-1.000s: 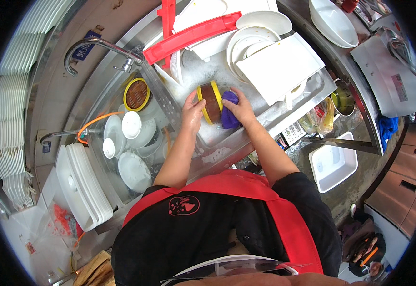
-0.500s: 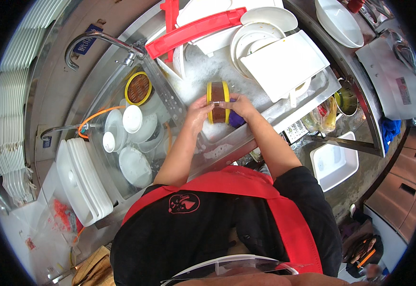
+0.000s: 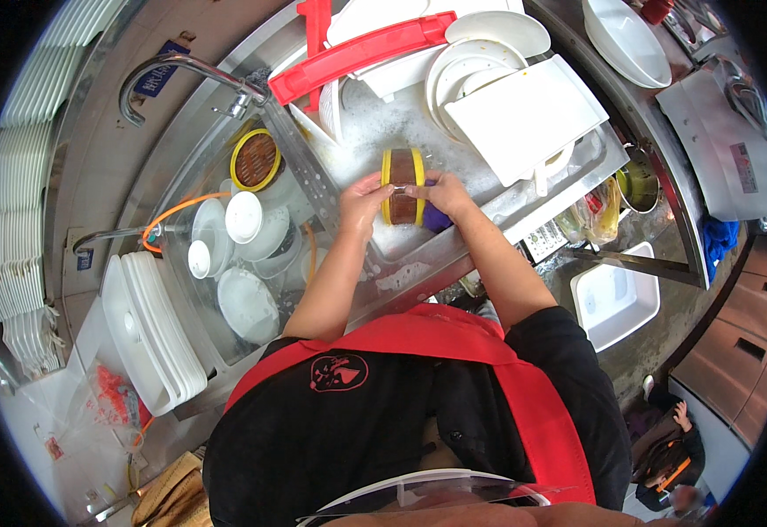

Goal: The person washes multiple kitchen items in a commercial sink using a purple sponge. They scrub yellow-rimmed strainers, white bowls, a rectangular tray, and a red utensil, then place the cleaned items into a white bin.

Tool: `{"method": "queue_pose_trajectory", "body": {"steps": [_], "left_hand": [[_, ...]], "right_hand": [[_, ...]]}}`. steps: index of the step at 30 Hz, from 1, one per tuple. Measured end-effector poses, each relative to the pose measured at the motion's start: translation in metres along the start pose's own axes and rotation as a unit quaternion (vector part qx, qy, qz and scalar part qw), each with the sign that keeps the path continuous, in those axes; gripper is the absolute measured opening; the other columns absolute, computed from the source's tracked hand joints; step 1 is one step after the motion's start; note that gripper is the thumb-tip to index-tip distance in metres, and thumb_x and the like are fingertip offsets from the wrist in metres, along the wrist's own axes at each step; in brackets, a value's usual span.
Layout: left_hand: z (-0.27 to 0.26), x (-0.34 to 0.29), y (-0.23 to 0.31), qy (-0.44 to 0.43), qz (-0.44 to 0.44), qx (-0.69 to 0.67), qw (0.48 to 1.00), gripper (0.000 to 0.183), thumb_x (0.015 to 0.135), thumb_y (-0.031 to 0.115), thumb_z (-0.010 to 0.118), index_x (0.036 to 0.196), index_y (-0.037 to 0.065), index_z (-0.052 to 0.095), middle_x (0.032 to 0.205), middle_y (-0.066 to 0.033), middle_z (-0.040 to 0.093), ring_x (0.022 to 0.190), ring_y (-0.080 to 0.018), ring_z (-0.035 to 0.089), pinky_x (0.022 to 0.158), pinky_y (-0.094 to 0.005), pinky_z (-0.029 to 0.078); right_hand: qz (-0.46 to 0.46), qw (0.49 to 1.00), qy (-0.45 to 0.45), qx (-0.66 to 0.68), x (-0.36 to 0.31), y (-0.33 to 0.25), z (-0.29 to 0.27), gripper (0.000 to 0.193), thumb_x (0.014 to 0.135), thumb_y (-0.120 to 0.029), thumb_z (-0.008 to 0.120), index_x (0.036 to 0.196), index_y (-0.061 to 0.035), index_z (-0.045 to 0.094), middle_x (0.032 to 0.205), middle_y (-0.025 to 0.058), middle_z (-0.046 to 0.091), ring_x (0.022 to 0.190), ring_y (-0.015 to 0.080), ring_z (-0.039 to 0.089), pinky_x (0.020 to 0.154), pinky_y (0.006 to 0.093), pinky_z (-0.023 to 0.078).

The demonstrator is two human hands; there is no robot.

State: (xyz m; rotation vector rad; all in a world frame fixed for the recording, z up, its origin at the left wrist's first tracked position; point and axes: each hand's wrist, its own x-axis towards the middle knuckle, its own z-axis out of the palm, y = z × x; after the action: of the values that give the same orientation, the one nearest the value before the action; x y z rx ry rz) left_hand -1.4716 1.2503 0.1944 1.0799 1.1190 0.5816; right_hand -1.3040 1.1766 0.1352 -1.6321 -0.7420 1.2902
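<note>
Over the soapy sink (image 3: 374,114), a brown steamer basket with yellow rims (image 3: 403,167) is held on its side between my two hands. My left hand (image 3: 363,198) grips its left rim, thumb on the brown wall. On the other side, my right hand (image 3: 450,195) clasps the right rim, its thumb also on the wall, with a purple cloth (image 3: 437,219) bunched beneath the fingers. The two thumbs almost meet at the front. A second brown and yellow steamer basket (image 3: 255,162) rests in the left basin, away from my hands.
White plates and a square white dish (image 3: 524,114) pile up at the sink's right. A red plastic bar (image 3: 361,60) crosses the back. White bowls (image 3: 244,217) sit in the left basin under a curved faucet (image 3: 168,63). A white tub (image 3: 616,299) stands lower right.
The steamer basket and both my hands stay almost in place, with only a slight shift. At the lower right, another person's hand has come into sight.
</note>
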Motion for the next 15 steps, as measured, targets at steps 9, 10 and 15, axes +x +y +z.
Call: {"method": "queue_pose_trajectory", "body": {"steps": [9,10,15], "left_hand": [[0.000,0.005,0.005,0.017,-0.049,0.010,0.999,0.050,0.076,-0.001,0.072,0.123,0.000,0.056,0.101,-0.0082,0.065,0.088,-0.0170,0.063,0.077,-0.0285,0.049],[0.001,0.004,0.005,0.025,-0.027,0.034,0.999,0.049,0.076,-0.001,0.071,0.123,0.000,0.055,0.101,-0.0089,0.066,0.088,-0.0172,0.063,0.078,-0.0283,0.049],[0.009,-0.003,-0.010,0.018,0.116,0.113,0.987,0.051,0.078,-0.004,0.066,0.127,-0.002,0.052,0.106,-0.0148,0.067,0.092,-0.0185,0.065,0.081,-0.0282,0.051]], "right_hand": [[0.006,0.999,0.021,-0.037,-0.009,-0.010,-0.002,0.033,0.075,-0.021,0.079,0.099,-0.0005,0.069,0.085,0.0071,0.069,0.073,0.0141,0.061,0.071,0.0285,0.049],[0.011,0.999,0.016,-0.041,-0.009,-0.011,-0.003,0.038,0.073,-0.026,0.079,0.101,-0.0016,0.069,0.087,0.0090,0.069,0.077,0.0168,0.063,0.074,0.0301,0.049],[0.026,0.997,0.022,-0.068,-0.010,-0.014,-0.002,0.051,0.069,-0.038,0.079,0.106,-0.0041,0.068,0.095,0.0143,0.070,0.087,0.0246,0.067,0.081,0.0344,0.050]]}}
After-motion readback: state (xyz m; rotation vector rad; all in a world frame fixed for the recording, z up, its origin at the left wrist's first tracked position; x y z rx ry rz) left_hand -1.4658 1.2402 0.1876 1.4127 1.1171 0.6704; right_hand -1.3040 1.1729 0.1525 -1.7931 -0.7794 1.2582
